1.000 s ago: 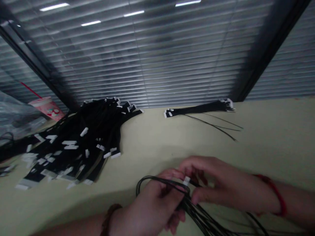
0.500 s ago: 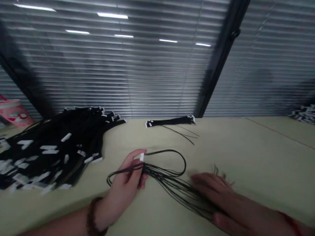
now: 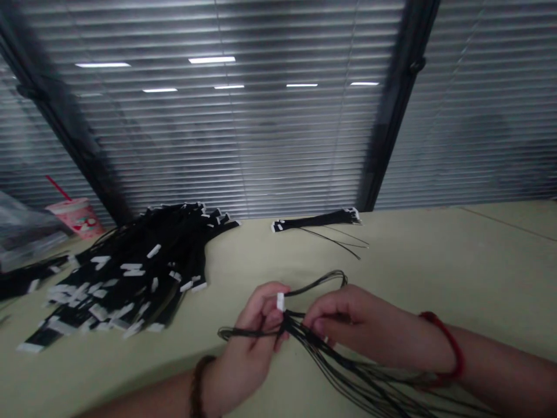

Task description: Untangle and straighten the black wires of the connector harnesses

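My left hand (image 3: 256,331) is closed around a wire harness, its fingertips gripping the white connector (image 3: 281,301). Black wires (image 3: 331,351) fan out from the connector towards the lower right, while one loop sticks out left past my hand and another curves up to the right. Just right of the connector, my right hand (image 3: 357,328) pinches some of these wires between thumb and fingers. How many it grips is hidden behind the fingers. A red band circles the right wrist and a beaded bracelet the left.
A large pile of black cables with white connectors (image 3: 130,273) covers the left of the table (image 3: 435,261). A smaller cable bundle (image 3: 317,220) lies at the back, with loose wires in front. A pink cup with a straw (image 3: 78,217) stands back left, before blinds (image 3: 282,133).
My right hand has moved left from the trailing wires to beside the connector and closed on wires there. My left hand keeps its hold. The view has shifted, showing more at the left.
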### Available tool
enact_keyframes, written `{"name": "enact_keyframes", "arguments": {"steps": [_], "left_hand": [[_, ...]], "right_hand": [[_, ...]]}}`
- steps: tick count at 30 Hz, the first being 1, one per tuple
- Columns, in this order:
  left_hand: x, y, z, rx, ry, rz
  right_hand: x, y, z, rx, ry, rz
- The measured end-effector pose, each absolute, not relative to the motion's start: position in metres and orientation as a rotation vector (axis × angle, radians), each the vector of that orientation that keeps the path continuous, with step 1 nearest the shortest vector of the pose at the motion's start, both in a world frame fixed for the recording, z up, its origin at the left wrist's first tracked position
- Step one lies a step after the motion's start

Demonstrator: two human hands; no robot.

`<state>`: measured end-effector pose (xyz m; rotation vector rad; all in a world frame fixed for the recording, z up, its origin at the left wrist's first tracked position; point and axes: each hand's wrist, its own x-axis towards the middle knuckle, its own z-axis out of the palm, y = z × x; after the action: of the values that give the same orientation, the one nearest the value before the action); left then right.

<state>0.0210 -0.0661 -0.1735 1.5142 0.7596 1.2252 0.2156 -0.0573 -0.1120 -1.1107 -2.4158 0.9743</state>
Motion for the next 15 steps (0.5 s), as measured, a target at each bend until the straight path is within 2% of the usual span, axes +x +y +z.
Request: {"name": "enact_keyframes", "arguments": {"steps": [5,12,15], "left_hand": [[0.018,-0.073,-0.177,1.520,0.574,1.241],[0.020,-0.070,-0.177,1.362,0.635,1.132],[0.019,-0.066,-0.176,1.239,0.690,1.073]], "right_hand": [[0.197,-0.058,-0.126,-1.178,-2.343,0.871],[0.192,-0.064,-0.131,-1.291,-2.273,0.679],[0.201,-0.058,-0.114,-1.317,-2.211,0.861]]}}
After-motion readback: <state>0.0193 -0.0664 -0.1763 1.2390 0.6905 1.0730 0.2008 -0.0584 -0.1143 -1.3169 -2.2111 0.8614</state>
